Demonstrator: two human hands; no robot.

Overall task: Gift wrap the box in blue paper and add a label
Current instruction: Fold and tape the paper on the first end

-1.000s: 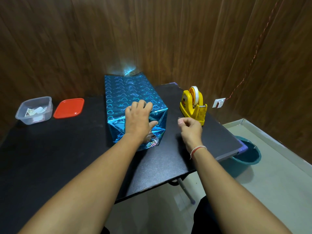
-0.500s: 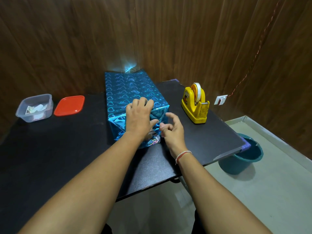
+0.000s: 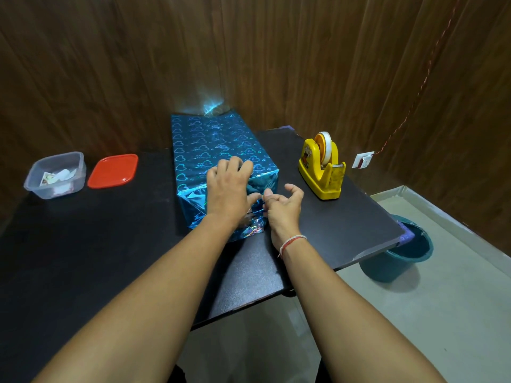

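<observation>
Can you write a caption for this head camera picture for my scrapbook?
Left hand presses the folded end of the blue-wrapped box while the right hand reaches in beside it, tape dispenser nearby.

The paper [image 3: 215, 142] at frame centre is glossy blue foil with heart prints. The tabletop [image 3: 83, 244] is matt black, finely speckled. The tub [image 3: 55, 175] at left is clear plastic; its red lid [image 3: 113, 170] and the yellow dispenser [image 3: 320, 172] are shiny plastic. The wall [image 3: 276, 51] is wood-grained.
</observation>
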